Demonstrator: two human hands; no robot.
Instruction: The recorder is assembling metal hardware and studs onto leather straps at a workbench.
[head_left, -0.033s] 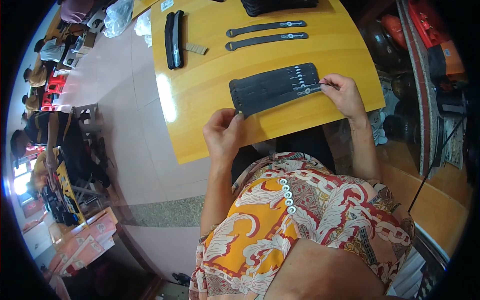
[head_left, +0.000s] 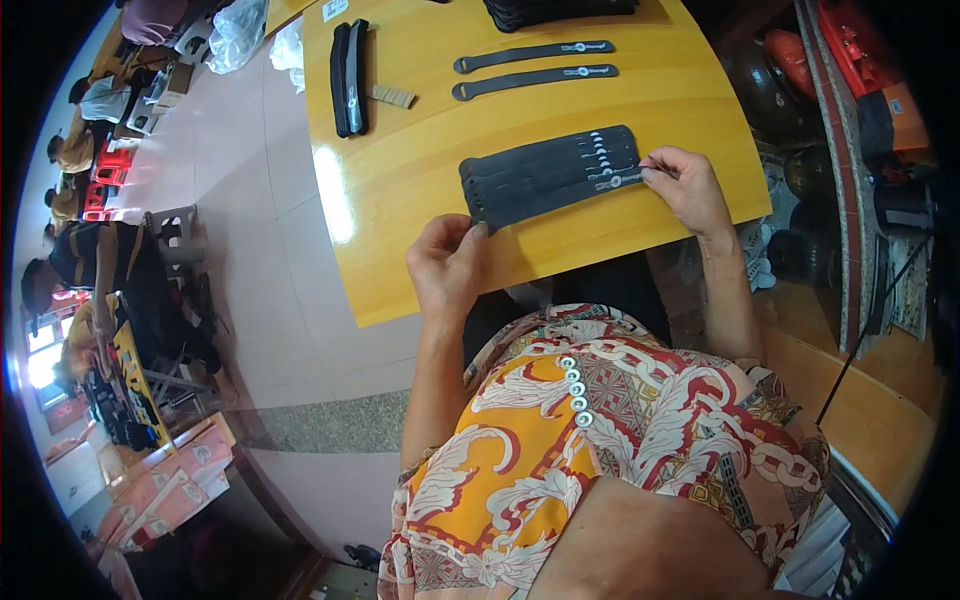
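The fingers of my left hand [head_left: 445, 265] are pinched nearly closed on the slotted end of the nearest strap [head_left: 622, 181], while those of my right hand [head_left: 690, 192] are closed tight on its printed end. That strap runs between my hands along the front of an overlapped row of dark straps [head_left: 535, 172], close to the middle of the near edge of the counter [head_left: 395, 215].

As I judge it, the row is well along — several straps lie flush there, slots toward the counter's left edge, prints toward its right — but the nearest one is not yet released. I cannot count them surely. Outside the row, apart from it on the far-edge side, lie two single straps [head_left: 536, 87]. A dark stack [head_left: 560, 12] sits at the far edge, and a dark bundle [head_left: 350, 80] along the left edge — a small tan piece [head_left: 393, 96] just beside it. None of these is in my hands.
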